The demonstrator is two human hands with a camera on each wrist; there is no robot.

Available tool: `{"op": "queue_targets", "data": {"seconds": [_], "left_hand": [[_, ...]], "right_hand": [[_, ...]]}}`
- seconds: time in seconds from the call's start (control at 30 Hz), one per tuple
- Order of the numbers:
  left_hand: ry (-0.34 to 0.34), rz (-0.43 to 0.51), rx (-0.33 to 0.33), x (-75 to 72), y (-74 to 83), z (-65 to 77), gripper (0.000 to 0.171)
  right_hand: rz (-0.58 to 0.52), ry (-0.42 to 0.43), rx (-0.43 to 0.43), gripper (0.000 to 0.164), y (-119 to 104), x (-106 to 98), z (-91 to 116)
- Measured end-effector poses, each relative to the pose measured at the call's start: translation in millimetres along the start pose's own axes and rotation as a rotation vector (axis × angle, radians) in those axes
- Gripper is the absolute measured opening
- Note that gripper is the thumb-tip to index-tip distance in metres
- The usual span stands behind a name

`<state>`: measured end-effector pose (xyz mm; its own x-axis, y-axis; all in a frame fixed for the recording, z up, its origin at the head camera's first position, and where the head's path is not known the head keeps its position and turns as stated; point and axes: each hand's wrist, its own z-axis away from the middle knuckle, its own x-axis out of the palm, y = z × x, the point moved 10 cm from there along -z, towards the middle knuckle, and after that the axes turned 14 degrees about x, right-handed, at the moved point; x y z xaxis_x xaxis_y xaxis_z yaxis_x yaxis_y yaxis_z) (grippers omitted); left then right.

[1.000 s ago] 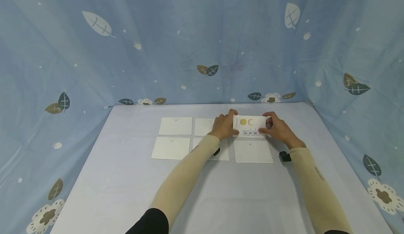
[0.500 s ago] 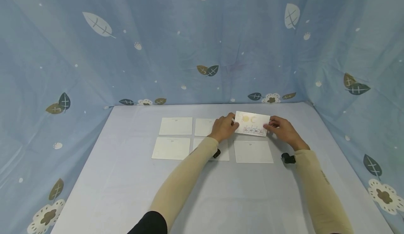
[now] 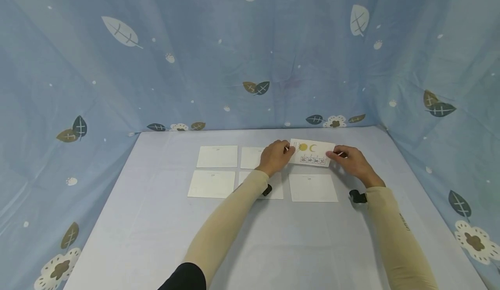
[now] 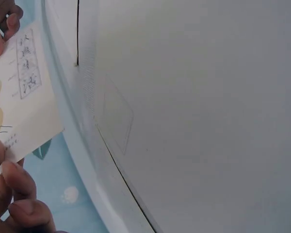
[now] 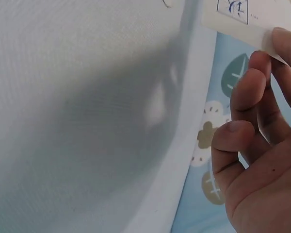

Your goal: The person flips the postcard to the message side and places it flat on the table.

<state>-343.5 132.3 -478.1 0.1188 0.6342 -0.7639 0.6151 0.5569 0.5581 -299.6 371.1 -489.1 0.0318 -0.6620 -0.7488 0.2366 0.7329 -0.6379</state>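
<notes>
Upright over the far right part of the table, a white card [image 3: 311,152] shows a yellow sun and crescent moon above a row of boxed characters. My left hand [image 3: 274,157] pinches its left edge between thumb and fingers. At the opposite edge, my right hand [image 3: 354,163] pinches it the same way, the other fingers curled loosely below. The left wrist view catches the card [image 4: 41,114] with fingers at both ends. Only a corner of the card [image 5: 259,26] appears in the right wrist view.
Blank-looking white cards lie in two rows: far left [image 3: 217,156], near left [image 3: 212,184], near right [image 3: 313,188]. My left arm partly covers the far middle card [image 3: 251,156] and near middle card [image 3: 277,189]. A blue patterned curtain [image 3: 187,64] borders the white table [image 3: 156,238].
The card has been raised slightly and shifted right, tilting a little. My right hand has moved right and down to its right edge; over the last half second little has moved.
</notes>
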Motion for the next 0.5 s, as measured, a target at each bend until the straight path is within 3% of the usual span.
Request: {"op": "queue_targets", "data": {"seconds": [0.5], "left_hand": [[0.006, 0.137, -0.064, 1.1, -3.5, 2.9, 0.032]], "right_hand": [[-0.065, -0.041, 0.002, 0.044, 2.6, 3.3, -0.3]]}}
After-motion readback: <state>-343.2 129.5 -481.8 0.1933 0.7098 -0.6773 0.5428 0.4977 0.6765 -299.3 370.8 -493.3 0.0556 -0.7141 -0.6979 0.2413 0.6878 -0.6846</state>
